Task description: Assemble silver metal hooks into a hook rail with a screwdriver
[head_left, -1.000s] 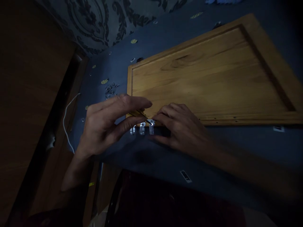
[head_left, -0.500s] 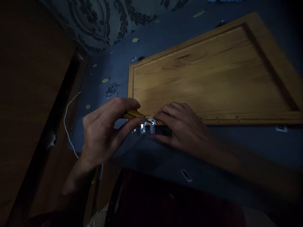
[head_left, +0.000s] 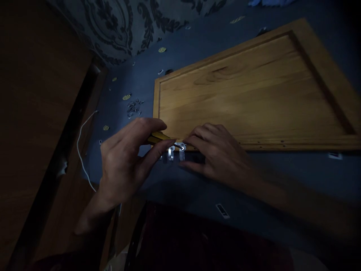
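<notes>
My left hand (head_left: 126, 158) is closed on a screwdriver with a yellow and black handle (head_left: 158, 137), pinched between thumb and fingers. Its thin shaft points right and its tip meets a shiny metal bracket (head_left: 182, 153) on the near edge of the wooden panel (head_left: 237, 94). From the right, my right hand (head_left: 217, 148) grips around this bracket, index finger at its upper side and thumb by its lower end. Left of it, a second curved metal part (head_left: 170, 155) shows, partly behind my left thumb. Where the tip sits exactly is too small to make out.
Several loose screws (head_left: 134, 107) lie in a pile left of the panel on the blue patterned cloth (head_left: 175, 188). A white cable (head_left: 80, 150) hangs at the cloth's left side. A blue crumpled thing (head_left: 270, 2) lies at the far edge. The room is dim.
Both hands keep their places, with the screwdriver still at the bracket. The whole view has shifted down very slightly.
</notes>
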The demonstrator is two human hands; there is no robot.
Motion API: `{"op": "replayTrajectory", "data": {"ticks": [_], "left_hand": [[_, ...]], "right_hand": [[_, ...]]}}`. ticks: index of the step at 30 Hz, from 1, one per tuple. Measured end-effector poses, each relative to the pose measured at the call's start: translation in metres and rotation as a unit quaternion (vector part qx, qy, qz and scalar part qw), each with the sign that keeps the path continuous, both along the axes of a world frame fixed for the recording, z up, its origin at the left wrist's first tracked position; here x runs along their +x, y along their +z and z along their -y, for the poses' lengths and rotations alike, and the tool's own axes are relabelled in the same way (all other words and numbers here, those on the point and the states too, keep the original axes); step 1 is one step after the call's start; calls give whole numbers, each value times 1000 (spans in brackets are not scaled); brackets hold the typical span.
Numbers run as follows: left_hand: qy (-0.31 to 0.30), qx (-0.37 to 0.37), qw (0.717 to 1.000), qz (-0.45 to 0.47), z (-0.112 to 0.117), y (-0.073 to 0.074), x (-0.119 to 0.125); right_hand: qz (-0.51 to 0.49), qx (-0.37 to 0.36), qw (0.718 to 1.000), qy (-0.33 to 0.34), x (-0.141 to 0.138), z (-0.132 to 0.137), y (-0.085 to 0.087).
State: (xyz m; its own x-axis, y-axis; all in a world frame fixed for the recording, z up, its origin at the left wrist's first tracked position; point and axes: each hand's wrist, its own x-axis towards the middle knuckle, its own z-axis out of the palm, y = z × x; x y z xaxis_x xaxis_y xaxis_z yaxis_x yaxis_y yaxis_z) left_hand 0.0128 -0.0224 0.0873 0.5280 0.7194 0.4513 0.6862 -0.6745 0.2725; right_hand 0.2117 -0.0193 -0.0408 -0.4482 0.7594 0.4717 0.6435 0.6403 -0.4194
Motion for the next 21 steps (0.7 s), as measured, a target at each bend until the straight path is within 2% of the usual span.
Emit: {"op": "replayTrajectory", "data": {"ticks": [4, 12, 18, 21], "left_hand": [[8, -24, 1000, 10, 3, 1, 0], [-23, -136, 990, 4, 3, 11, -12], [0, -83, 996, 28, 3, 6, -12], [8, -86, 996, 31, 5, 4, -11]], "right_hand": [[8, 2, 1000, -2, 0, 0, 0], [4, -11, 1000, 2, 1, -1, -1], [2, -3, 1000, 4, 2, 0, 0], [4, 2, 1000, 4, 2, 0, 1]]}}
